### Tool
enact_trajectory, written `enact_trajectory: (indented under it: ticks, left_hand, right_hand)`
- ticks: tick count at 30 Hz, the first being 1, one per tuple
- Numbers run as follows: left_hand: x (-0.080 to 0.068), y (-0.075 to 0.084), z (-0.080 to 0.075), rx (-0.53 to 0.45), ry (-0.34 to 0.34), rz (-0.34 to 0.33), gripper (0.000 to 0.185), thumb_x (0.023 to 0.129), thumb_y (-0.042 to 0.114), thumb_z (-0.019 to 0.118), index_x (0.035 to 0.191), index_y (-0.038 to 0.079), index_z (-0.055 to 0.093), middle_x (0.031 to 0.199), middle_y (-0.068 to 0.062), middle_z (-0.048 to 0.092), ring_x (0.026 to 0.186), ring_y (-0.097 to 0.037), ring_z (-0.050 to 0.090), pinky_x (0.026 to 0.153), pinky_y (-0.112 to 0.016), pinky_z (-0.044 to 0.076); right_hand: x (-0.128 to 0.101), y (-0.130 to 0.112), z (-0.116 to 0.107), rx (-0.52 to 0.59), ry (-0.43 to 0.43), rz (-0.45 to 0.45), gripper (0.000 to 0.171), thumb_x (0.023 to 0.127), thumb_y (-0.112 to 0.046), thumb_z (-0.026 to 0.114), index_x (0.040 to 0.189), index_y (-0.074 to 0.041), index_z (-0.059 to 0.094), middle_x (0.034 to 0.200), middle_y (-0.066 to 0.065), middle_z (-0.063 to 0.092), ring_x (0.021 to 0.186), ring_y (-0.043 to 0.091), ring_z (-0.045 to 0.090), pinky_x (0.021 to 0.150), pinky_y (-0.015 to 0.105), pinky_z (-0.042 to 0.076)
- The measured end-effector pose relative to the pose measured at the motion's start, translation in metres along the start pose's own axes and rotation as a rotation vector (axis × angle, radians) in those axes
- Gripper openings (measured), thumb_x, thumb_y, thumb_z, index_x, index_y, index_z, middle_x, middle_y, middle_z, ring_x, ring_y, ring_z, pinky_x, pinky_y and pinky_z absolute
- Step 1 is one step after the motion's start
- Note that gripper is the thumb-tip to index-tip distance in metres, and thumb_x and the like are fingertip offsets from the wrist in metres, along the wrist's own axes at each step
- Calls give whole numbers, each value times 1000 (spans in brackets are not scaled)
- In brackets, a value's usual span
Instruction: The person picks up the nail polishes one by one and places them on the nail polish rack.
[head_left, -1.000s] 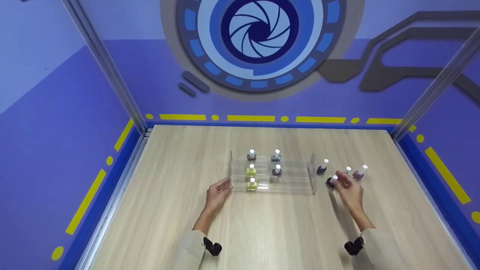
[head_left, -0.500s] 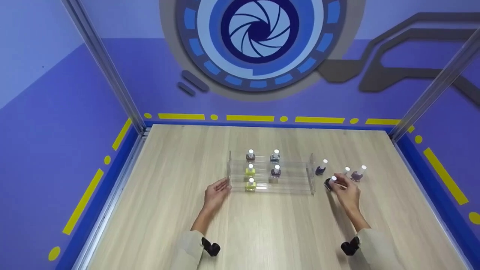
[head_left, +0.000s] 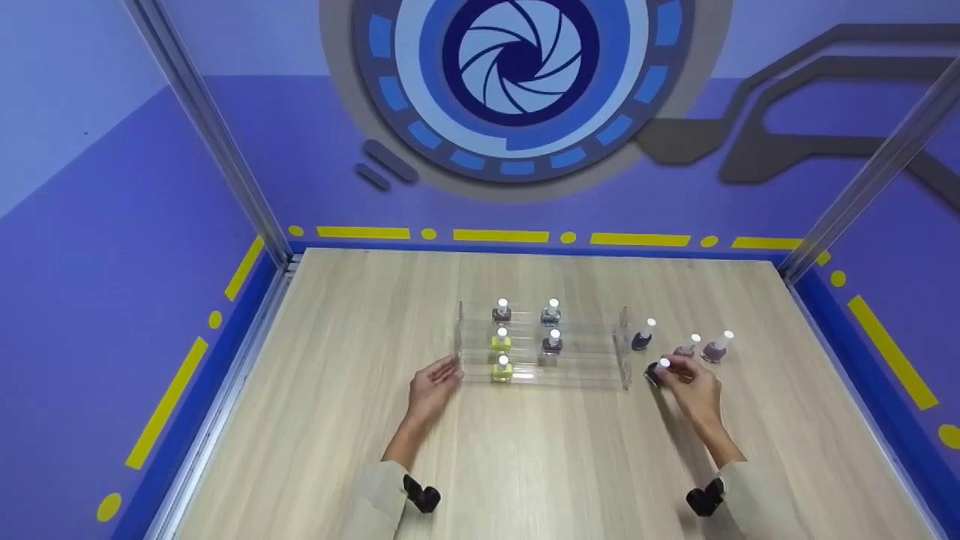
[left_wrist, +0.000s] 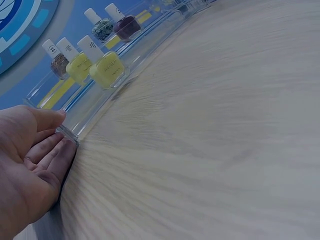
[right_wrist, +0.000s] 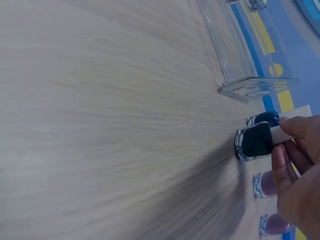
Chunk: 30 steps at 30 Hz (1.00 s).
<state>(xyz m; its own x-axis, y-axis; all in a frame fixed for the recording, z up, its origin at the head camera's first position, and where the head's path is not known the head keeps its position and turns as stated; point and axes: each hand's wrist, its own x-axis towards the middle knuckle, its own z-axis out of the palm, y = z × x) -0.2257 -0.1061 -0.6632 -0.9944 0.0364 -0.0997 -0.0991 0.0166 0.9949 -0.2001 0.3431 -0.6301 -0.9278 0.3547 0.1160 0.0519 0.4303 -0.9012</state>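
My right hand [head_left: 694, 388] pinches the white cap of a dark nail polish bottle [right_wrist: 256, 141] between thumb and fingers. The bottle leans, its base close to the table, right of a clear stepped rack [head_left: 589, 373]. At the rack's left end, my left hand [head_left: 433, 388] rests its fairly straight fingers against the side panel, with the thumb [left_wrist: 49, 119] near the panel's upper edge. Several bottles stand on the rack's tiers: a front yellow one [left_wrist: 107, 70], a yellow one behind it [head_left: 500, 343], a brownish one [head_left: 502, 314], a glittery one [left_wrist: 102, 30] and a dark purple one [left_wrist: 127, 27].
Beyond my right hand stand a dark blue bottle [head_left: 641, 340], a mauve bottle [head_left: 715, 350] and another [head_left: 684, 350] partly behind the fingers. The wooden table [head_left: 525, 465] meets a blue-purple wall [head_left: 480, 214] at the back, with metal posts at both rear corners.
My right hand has shifted slightly left with the dark bottle, which has tilted. The bottle behind the fingers shows more now. My left hand stays at the rack's end.
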Motion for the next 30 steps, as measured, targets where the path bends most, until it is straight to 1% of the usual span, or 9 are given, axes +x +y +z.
enact_trajectory:
  ticks: [3,5,6,9,16,22,26,28,30]
  left_hand:
    - [0,0,0,-1,3,-28,47,99,7,65,141,-10,53,145,-29,56,138,-42,53,109,-32,55]
    - [2,-5,1,4,13,-42,48,99,11,66,142,-7,54,146,-26,56,139,-40,53,109,-32,54]
    - [2,-5,1,5,17,-51,48,99,12,66,142,-6,54,146,-25,56,139,-39,53,109,-32,54]
    - [1,-6,2,1,35,-60,48,98,12,67,142,-4,55,145,-23,58,138,-37,55,108,-29,55]
    - [4,-5,2,22,55,-47,46,97,9,68,139,-7,58,141,-26,61,134,-38,58,106,-30,57]
    - [3,-5,2,31,46,-37,45,97,8,68,138,-7,58,141,-26,60,135,-38,58,107,-29,56]
    - [3,-6,2,27,46,-37,45,97,7,67,138,-8,58,141,-27,60,134,-39,58,105,-28,57]
    - [3,-5,2,23,46,-38,45,97,8,68,138,-8,57,141,-27,60,134,-39,58,105,-28,57]
    - [4,-5,2,19,48,-45,45,97,8,68,138,-7,58,141,-26,60,135,-38,58,105,-29,57]
  right_hand:
    - [-3,1,-3,-10,-11,-8,28,90,-2,76,115,8,71,113,30,72,78,-14,61,70,2,53]
    - [-4,1,-5,-16,-16,-5,27,90,-2,76,115,7,72,113,29,73,78,-15,61,70,2,53]
    - [-5,2,-6,-16,-21,-6,26,90,-2,76,115,7,72,113,29,73,79,-14,61,70,2,53]
    - [-7,3,-8,-35,-28,1,26,90,-1,75,115,6,72,115,28,72,80,-15,61,72,2,53]
    - [-11,1,-16,-45,-30,-7,28,91,-2,75,117,7,71,120,28,71,86,-13,63,75,2,54]
    - [-16,-4,-21,-59,-20,-22,27,91,-4,76,116,5,72,118,25,72,90,-3,69,75,2,54]
    - [-17,-10,-21,-35,-27,-19,27,90,-2,76,116,5,73,118,26,72,89,-7,68,75,3,55]
    - [-17,-14,-20,-14,-30,-31,27,89,-2,77,115,5,73,118,27,72,87,-11,65,75,3,55]
    - [-17,-18,-19,7,-31,-51,27,89,-1,77,114,6,73,116,28,72,86,-13,64,75,3,56]
